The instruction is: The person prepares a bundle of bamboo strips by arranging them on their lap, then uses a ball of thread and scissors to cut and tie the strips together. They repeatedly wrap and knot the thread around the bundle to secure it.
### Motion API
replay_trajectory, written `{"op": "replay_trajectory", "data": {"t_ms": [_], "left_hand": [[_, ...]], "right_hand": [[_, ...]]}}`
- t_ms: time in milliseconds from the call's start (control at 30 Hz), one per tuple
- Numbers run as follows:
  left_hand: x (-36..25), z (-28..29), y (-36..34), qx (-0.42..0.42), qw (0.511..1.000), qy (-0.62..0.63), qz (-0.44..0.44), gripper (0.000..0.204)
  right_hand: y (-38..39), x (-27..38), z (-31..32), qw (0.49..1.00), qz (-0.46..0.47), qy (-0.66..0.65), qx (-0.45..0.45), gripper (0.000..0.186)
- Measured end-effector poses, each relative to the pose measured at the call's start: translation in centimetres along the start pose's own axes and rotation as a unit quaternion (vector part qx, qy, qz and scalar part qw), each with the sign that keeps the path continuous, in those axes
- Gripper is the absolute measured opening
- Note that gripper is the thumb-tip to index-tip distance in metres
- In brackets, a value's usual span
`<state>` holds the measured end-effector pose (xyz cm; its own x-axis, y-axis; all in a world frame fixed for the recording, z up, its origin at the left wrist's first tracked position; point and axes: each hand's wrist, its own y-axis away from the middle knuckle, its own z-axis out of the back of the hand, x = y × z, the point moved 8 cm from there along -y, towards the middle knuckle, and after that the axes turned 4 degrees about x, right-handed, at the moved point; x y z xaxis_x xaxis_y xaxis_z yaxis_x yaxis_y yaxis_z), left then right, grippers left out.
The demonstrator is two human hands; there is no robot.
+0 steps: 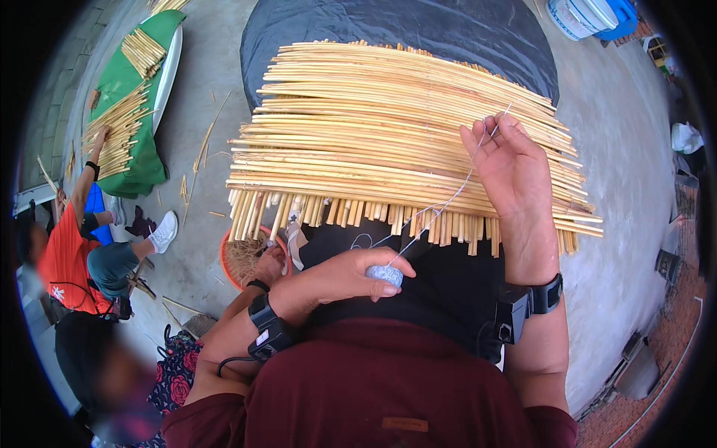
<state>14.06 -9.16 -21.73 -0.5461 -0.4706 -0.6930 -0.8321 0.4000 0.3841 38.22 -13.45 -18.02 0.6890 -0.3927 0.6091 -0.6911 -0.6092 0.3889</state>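
In my left hand point(328, 280) is a small ball of blue-white thread point(384, 278), gripped between thumb and fingers in front of my torso. Strands of loose thread point(450, 200) run from it up to my right hand point(517, 168). That hand is raised palm up over the right part of a layer of straw-coloured reeds point(388, 131), pinching the thread between thumb and fingertips. A thin pale tip pokes out above the pinch; I cannot tell whether it is a needle. The reeds lie side by side across the table, with more reed ends jutting toward me underneath.
Dark sheeting point(493, 37) covers the table. To the left, a co-worker in an orange shirt point(71, 261) reaches over reeds point(123, 138) on green cloth point(153, 160). Another person's hand point(270, 265) is beside an orange basin point(226, 261) of fibres. A white bucket point(579, 19) stands far right.
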Motion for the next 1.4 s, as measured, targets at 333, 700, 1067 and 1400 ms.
{"op": "replay_trajectory", "data": {"t_ms": [333, 700, 1067, 1400], "left_hand": [[0.2, -0.4, 4.6, -0.062, 0.989, 0.086, -0.102, 0.022], [0.4, 1.9, 5.9, -0.133, 0.921, 0.281, -0.235, 0.026], [0.5, -0.2, 7.6, -0.086, 0.949, 0.241, -0.185, 0.036], [-2.4, -2.3, 12.0, -0.002, 0.922, 0.211, -0.325, 0.052]], "right_hand": [[8.4, 5.4, 1.0, 0.982, 0.181, -0.013, 0.054, 0.007], [17.8, 17.1, 5.9, 0.838, 0.457, 0.278, -0.105, 0.013], [23.5, 15.6, 9.3, 0.605, 0.266, 0.705, -0.257, 0.014], [18.5, -10.2, -7.5, 0.830, -0.132, 0.465, 0.278, 0.009]]}}
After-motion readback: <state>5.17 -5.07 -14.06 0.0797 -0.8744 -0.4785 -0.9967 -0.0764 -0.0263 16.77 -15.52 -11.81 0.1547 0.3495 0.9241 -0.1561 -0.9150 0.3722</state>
